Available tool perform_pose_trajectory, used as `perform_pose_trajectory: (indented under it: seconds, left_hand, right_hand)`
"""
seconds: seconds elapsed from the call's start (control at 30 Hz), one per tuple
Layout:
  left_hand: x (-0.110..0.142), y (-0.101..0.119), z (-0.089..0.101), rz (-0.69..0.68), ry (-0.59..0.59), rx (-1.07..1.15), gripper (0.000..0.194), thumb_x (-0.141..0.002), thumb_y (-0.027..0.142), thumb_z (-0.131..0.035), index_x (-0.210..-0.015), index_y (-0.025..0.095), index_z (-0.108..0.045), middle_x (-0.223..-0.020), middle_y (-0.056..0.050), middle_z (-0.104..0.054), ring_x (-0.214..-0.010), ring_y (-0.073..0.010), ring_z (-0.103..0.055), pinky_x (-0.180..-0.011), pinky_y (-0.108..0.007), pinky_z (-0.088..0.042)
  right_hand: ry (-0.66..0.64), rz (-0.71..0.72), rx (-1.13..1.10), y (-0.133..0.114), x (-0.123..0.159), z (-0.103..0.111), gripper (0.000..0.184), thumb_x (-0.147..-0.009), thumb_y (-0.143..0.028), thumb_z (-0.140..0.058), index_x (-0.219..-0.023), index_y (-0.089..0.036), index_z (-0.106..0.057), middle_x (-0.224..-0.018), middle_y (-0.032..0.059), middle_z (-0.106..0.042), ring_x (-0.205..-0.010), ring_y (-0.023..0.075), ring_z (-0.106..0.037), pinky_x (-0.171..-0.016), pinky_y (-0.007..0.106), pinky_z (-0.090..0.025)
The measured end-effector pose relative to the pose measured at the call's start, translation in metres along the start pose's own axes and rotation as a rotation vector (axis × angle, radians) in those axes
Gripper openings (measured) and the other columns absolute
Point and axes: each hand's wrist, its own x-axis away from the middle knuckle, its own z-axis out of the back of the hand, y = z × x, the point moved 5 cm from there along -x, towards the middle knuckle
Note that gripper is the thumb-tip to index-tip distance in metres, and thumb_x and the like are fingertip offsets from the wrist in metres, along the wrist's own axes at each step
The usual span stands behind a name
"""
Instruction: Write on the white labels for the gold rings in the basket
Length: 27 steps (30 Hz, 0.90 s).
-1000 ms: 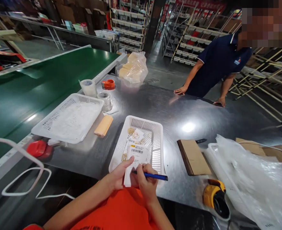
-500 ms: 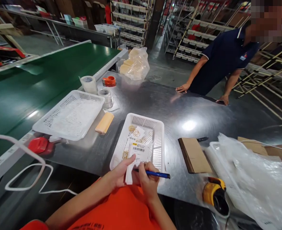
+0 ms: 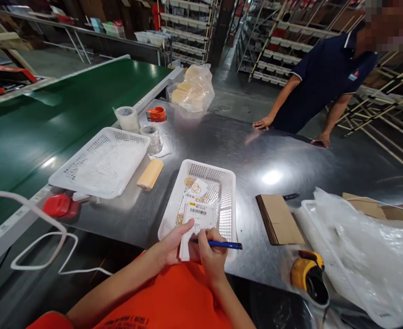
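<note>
My left hand [image 3: 170, 242] grips a stack of white printed slips [image 3: 196, 216] with a barcode on the top one, thumb lying across the front. In my right hand [image 3: 213, 256] a blue pen [image 3: 227, 245] is pinched, its tip end at the lower part of the slips. Both hands are over the near end of a white perforated basket [image 3: 230, 192]. Inside that basket lie rubber bands [image 3: 196, 188] and more labelled paper, partly covered by the held stack.
On the metal table [image 3: 242, 146] stand a white tray [image 3: 138, 169], tape rolls [image 3: 128, 119], an orange tape dispenser [image 3: 156, 114], flat cardboard [image 3: 282, 219] and a yellow tape dispenser [image 3: 304, 272]. Plastic bags [image 3: 369, 256] fill the right. A person [image 3: 321, 82] leans on the far edge. A green conveyor [image 3: 85, 105] runs left.
The view has shifted slightly. My left hand keeps hold of the slips and my right hand keeps the pen on them, with only a tiny shift. The person across has moved slightly right.
</note>
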Motion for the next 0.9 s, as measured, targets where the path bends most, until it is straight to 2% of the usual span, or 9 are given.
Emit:
perform_pose_trajectory:
  seconds: [0.33,0.63,0.73,0.83,0.87,0.9]
  left_hand:
    - [-0.002,-0.002,0.003,0.007,-0.031,-0.006,0.05,-0.088,0.045,-0.051,-0.118,0.006,-0.058,-0.088,-0.015,-0.072,-0.085,-0.0266,-0.069,-0.085,-0.038,-0.049]
    - [-0.002,0.0,0.005,-0.039,0.006,0.015,0.048,-0.088,0.04,-0.052,-0.121,0.006,-0.055,-0.089,-0.014,-0.072,-0.084,-0.0247,-0.069,-0.086,-0.035,-0.049]
    - [-0.004,0.002,0.009,-0.039,-0.017,0.007,0.049,-0.088,0.042,-0.051,-0.122,0.006,-0.055,-0.091,-0.015,-0.071,-0.085,-0.0254,-0.068,-0.084,-0.037,-0.05]
    - [-0.002,0.012,0.021,-0.066,-0.02,-0.016,0.051,-0.089,0.047,-0.048,-0.118,0.006,-0.057,-0.092,-0.017,-0.07,-0.08,-0.0259,-0.068,-0.075,-0.039,-0.052]
    - [0.0,0.019,0.028,-0.1,-0.012,-0.025,0.051,-0.089,0.049,-0.047,-0.115,0.006,-0.057,-0.092,-0.017,-0.07,-0.078,-0.0259,-0.067,-0.071,-0.039,-0.053]
    - [0.003,0.027,0.036,-0.143,0.008,-0.029,0.05,-0.089,0.049,-0.047,-0.113,0.007,-0.058,-0.092,-0.017,-0.069,-0.077,-0.0258,-0.067,-0.068,-0.039,-0.053]
  right_hand:
    - [-0.016,0.016,-0.024,-0.001,0.001,0.0,0.042,-0.085,-0.028,-0.052,-0.053,-0.023,-0.027,-0.047,-0.0071,-0.033,-0.043,0.0091,-0.033,-0.044,0.024,-0.031]
    - [-0.034,0.005,-0.04,0.002,0.005,-0.003,0.042,-0.085,-0.028,-0.053,-0.053,-0.022,-0.028,-0.048,-0.007,-0.035,-0.045,0.0083,-0.035,-0.046,0.023,-0.033]
    - [0.056,-0.032,-0.077,0.004,0.007,0.001,0.041,-0.085,-0.03,-0.056,-0.054,-0.021,-0.031,-0.047,-0.0064,-0.039,-0.044,0.009,-0.039,-0.047,0.023,-0.035]
    - [0.214,-0.117,-0.226,0.016,-0.004,0.016,0.024,-0.087,-0.037,-0.055,-0.071,-0.02,-0.048,-0.055,-0.0049,-0.052,-0.047,0.0105,-0.049,-0.049,0.024,-0.041]
    - [0.223,-0.148,-0.267,0.024,-0.012,0.019,0.021,-0.089,-0.039,-0.051,-0.084,-0.019,-0.052,-0.064,-0.0027,-0.058,-0.049,0.011,-0.052,-0.05,0.024,-0.042]
    - [0.199,-0.179,-0.287,0.035,-0.021,0.021,0.025,-0.09,-0.042,-0.046,-0.098,-0.019,-0.052,-0.073,0.0005,-0.063,-0.051,0.0117,-0.055,-0.05,0.024,-0.042]
